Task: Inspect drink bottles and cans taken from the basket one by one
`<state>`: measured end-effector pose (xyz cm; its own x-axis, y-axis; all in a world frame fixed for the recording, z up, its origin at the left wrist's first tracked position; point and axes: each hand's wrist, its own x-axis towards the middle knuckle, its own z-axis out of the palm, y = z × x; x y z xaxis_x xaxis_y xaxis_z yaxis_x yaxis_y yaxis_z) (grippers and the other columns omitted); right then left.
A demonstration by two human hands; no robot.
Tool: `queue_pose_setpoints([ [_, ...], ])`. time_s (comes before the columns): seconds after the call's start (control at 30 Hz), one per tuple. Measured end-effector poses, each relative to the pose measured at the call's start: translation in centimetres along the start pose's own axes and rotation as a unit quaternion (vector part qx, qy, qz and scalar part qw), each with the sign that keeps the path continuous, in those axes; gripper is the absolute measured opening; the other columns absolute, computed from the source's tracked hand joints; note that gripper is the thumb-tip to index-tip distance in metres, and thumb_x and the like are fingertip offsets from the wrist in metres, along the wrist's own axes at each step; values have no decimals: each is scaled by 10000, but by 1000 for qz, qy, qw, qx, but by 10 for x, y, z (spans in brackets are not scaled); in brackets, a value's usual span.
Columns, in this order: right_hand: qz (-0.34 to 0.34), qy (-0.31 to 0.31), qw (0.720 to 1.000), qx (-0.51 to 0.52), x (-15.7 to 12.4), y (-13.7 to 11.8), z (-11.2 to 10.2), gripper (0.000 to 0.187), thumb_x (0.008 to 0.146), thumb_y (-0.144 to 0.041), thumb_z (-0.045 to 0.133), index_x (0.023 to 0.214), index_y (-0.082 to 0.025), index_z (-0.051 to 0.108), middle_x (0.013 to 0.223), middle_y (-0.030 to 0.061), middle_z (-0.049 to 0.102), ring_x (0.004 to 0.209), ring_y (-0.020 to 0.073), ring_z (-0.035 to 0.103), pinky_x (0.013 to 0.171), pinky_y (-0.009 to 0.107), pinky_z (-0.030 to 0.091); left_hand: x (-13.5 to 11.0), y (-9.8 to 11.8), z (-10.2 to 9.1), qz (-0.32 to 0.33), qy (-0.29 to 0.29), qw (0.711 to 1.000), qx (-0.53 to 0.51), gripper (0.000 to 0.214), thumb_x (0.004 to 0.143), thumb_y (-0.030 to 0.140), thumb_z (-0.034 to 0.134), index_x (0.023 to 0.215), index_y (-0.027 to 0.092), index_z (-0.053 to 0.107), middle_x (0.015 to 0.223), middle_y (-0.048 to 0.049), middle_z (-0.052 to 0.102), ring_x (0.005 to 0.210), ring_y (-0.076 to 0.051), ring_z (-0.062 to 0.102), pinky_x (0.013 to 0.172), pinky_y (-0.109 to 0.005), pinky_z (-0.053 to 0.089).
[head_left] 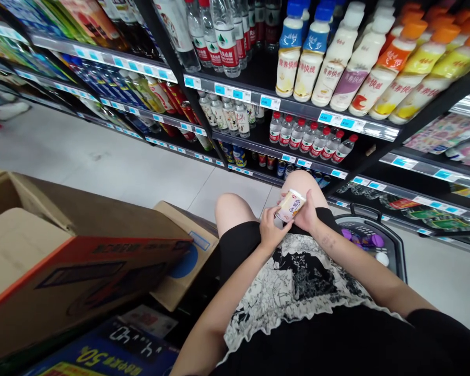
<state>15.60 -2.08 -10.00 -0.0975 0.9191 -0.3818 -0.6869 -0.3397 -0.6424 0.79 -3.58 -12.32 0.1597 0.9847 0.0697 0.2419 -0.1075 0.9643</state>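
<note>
Between both hands, above my lap, is a small pale can (291,205) with a printed label in yellow, pink and dark lettering. The fingers of my left hand (272,228) close around its lower left side. My right hand (307,213) grips it from the right, with the thumb along the edge. The can is tilted, its label facing up toward me. Its underside and the fingertips behind it are hidden.
Shelves ahead carry milk drink bottles (321,57), water bottles (227,42) and smaller bottles (309,137). A dark shopping basket (399,245) with purple-capped items stands on the floor at my right. Cardboard boxes (113,209) crowd my left side. At far left, a person's shoe (11,110) shows.
</note>
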Motion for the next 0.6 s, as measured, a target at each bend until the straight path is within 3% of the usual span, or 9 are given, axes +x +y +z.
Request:
queue_pose_setpoints([
  [0.23, 14, 22, 995, 98, -4, 0, -8, 853, 726, -940, 347, 949, -178, 659, 894, 146, 708, 986, 366, 649, 909, 552, 523, -1, -2, -2, 104, -57, 993, 28, 647, 649, 499, 850, 1187, 230, 613, 1257, -164, 530, 1221, -351, 483, 1091, -465, 362],
  [0.4, 36, -16, 995, 95, -1, 3, -20, 834, 726, -947, 344, 842, -182, 656, 831, 116, 697, 864, 324, 665, 867, 534, 530, -2, -2, -3, 156, -46, 983, 89, 938, 544, 565, 886, 1341, 208, 543, 1381, -201, 441, 1316, -396, 391, 1136, -511, 311],
  [0.6, 164, -95, 972, 138, -2, 4, -29, 887, 744, -946, 302, 880, -139, 645, 772, 118, 690, 728, 277, 666, 723, 456, 569, 1, -7, 0, 228, -74, 965, 106, 974, 599, 543, 860, 1436, 239, 465, 1415, -173, 446, 1235, -349, 486, 1053, -472, 421],
])
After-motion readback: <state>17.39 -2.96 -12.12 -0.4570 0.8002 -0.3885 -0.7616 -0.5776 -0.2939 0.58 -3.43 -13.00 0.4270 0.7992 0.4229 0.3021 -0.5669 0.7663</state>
